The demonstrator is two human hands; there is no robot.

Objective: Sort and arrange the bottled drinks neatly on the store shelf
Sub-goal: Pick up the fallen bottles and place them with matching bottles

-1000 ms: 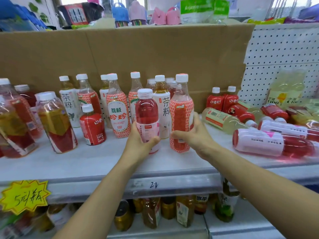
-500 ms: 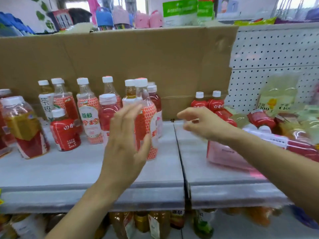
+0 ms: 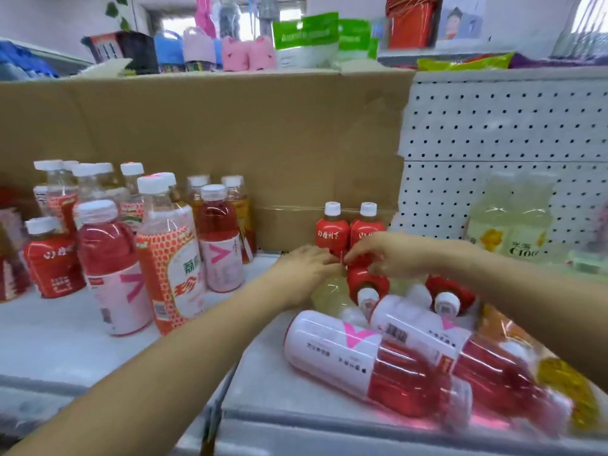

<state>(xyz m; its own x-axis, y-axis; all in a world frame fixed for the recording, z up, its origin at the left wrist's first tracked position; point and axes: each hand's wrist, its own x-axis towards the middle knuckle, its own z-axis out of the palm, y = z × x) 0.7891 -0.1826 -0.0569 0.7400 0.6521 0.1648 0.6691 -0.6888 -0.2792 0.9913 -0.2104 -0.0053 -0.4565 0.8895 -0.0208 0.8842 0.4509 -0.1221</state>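
At the shelf's (image 3: 82, 350) back edge, right hand (image 3: 388, 255) grips the fallen red bottle (image 3: 367, 283), left hand (image 3: 306, 268) flat alongside; likely light and slick, best taken mid-body.

Bright and evenly lit, blown out at the bright opening (image 3: 171, 26) up top. Hardly shadowed across the shelf (image 3: 65, 343). Smeared by motion blur, worst over the lying bottles (image 3: 378, 363) lower right, pink glow beneath. Bowing outward at the edges, wide-angle style.

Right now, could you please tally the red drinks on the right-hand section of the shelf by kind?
Small red bottles: 4 (2 upright, 2 lying)
Large pink-label bottles: 2 (both lying)
Total: 6
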